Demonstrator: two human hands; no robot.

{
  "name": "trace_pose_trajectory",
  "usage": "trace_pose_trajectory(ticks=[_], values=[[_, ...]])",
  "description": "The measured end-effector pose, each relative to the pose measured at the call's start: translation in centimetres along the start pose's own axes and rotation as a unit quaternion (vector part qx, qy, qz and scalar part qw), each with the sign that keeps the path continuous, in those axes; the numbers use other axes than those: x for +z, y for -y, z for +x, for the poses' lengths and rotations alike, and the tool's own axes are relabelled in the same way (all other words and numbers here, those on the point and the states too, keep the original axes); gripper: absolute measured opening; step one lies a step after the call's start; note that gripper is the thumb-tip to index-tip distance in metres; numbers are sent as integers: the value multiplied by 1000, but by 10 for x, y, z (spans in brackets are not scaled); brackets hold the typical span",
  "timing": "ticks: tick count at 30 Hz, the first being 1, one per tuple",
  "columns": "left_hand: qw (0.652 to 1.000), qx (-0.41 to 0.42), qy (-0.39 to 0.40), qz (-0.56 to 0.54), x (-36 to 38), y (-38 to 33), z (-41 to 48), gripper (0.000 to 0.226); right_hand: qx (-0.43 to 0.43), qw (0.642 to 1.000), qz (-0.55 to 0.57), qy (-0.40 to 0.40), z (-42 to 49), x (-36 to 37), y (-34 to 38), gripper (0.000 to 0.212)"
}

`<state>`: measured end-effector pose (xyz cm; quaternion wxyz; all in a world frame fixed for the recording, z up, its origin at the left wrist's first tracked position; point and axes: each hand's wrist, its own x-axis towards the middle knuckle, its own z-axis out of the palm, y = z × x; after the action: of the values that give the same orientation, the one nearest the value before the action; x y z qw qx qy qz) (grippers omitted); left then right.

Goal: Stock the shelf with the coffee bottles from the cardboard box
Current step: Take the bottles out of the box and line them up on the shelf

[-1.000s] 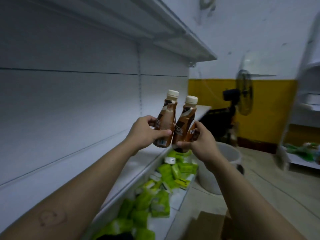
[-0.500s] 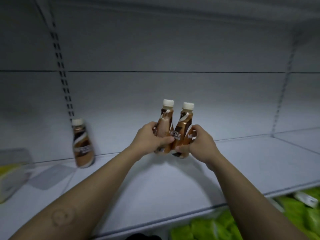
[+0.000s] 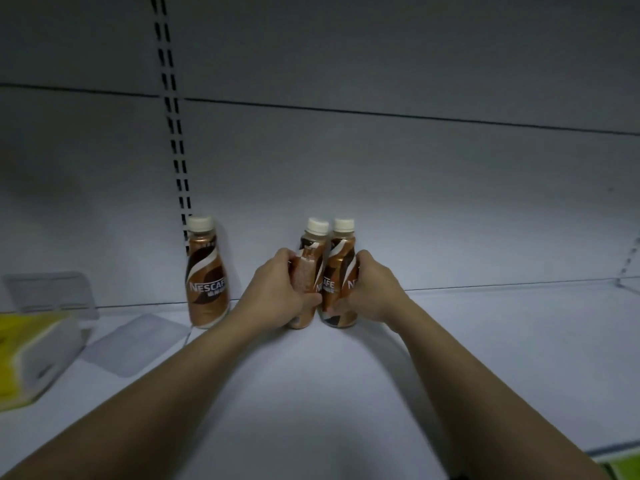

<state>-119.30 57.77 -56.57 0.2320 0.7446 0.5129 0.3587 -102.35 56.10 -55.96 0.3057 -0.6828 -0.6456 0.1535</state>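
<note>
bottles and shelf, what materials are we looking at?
Bottles: likely plastic, wrapped in glossy printed brown sleeves with bright glints; matte off-white caps, probably plastic. Shelf: looks like painted sheet metal, smooth matte white, with a slotted upright behind.

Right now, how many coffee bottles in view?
3. One stands alone at the shelf's back by the slotted upright. One is in the left hand, bottle at; one in the right hand, bottle at, side by side. None appear hidden.
</note>
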Motion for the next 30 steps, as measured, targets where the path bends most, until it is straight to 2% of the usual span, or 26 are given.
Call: trace_pose_trajectory(ticks=[3, 7, 10, 12, 14, 16, 19, 22, 25, 30], values=[[999, -12, -19, 26, -13, -1, 13, 63, -7, 999, -39, 22, 12, 8, 13, 76], [992, 26, -105, 68, -39, -15, 25, 63, -11, 999, -28, 19, 21, 20, 22, 77], [977, 20, -50, 204, -56, -28, 33, 60, -13, 997, -27, 68, 30, 11, 30, 77], [961, 8, -1, 276, -64, -35, 39, 57, -15, 992, -24, 124, 35, -2, 35, 64], [952, 9, 16, 304, -67, -39, 45, 54, -18, 989, -16, 148, 38, -9, 36, 52], [952, 13, 11, 306, -66, -40, 48, 51, -36, 993, -26, 110, 35, -3, 31, 49], [944, 32, -8, 328, -61, -37, 53, 47, -76, 995, -47, 36, 25, 16, 18, 57], [936, 45, -23, 347, -62, -33, 57, 51, -87, 996, -2, 19, 17, 26, 12, 60], [928, 59, -50, 364, -61, -28, 57, 54, -61, 997, 42, 1, 14, 28, 12, 60], [925, 62, -66, 369, -62, -24, 54, 54, -57, 996, 65, -14, 13, 33, 11, 56]])
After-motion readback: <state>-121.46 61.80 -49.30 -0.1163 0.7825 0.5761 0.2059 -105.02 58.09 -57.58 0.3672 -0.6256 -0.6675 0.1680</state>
